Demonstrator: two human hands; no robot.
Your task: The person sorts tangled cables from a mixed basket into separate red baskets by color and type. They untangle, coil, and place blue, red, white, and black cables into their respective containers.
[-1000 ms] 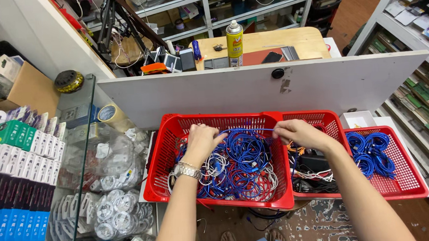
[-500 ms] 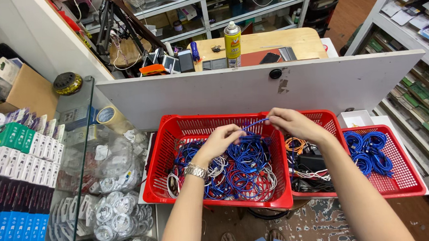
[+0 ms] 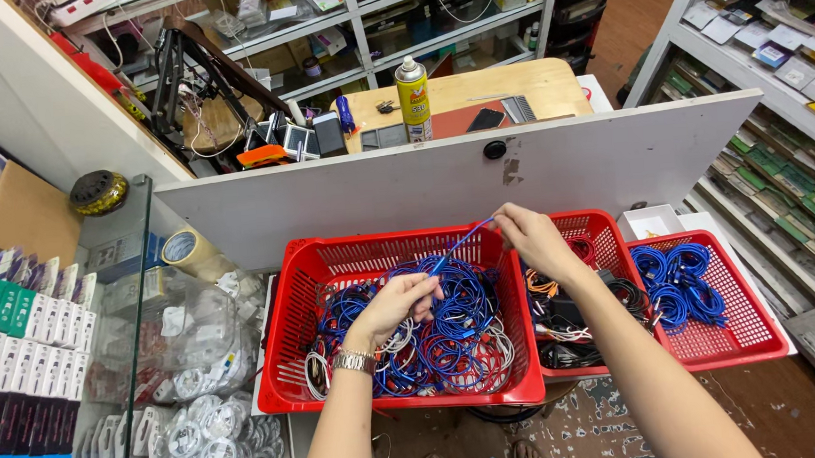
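A blue cable is stretched taut between my two hands above a large red basket. My left hand, with a metal watch on the wrist, pinches the lower end over a heap of coiled blue, white and red cables. My right hand grips the upper end near the basket's far right corner.
A second red basket holds black and orange cables and a third red basket holds blue coils. A white board stands behind them. Left is a glass case with bagged cables and boxed stock; shelving lines the right.
My right hand has risen toward the basket's far right corner and my left hand has dropped lower, so the blue cable now runs diagonally between them.
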